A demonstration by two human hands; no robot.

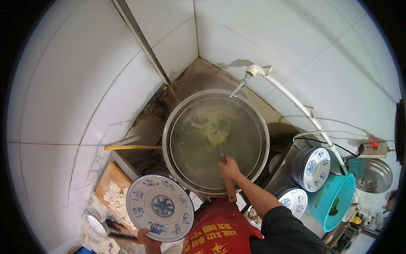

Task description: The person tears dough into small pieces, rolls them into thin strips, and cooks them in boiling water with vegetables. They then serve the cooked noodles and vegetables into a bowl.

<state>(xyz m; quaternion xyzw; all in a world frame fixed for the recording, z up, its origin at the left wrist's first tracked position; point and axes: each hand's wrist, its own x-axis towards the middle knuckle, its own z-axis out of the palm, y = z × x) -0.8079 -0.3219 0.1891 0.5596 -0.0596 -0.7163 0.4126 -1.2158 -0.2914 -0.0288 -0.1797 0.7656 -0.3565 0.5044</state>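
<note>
My right hand (229, 169) is closed around the wooden handle of a ladle or strainer (230, 190). Its head lies in a large steel pot (168, 139) of cloudy, steaming liquid, among pale noodles (211, 127) and green leaves. The shape of the submerged head cannot be told. At the lower left, my left hand (148, 238) grips the rim of a white plate (162, 208) with blue figures and a blue edge. That plate shows nothing on it and is held just outside the pot's near left rim.
A metal tap (241, 85) hangs over the pot's far right rim. Stacked plates (312, 170) and a turquoise basket (347, 203) with leaves stand right. Dough pieces (115, 200) lie on a wooden board (103, 181) at left. A power strip (376, 150) is on the right wall.
</note>
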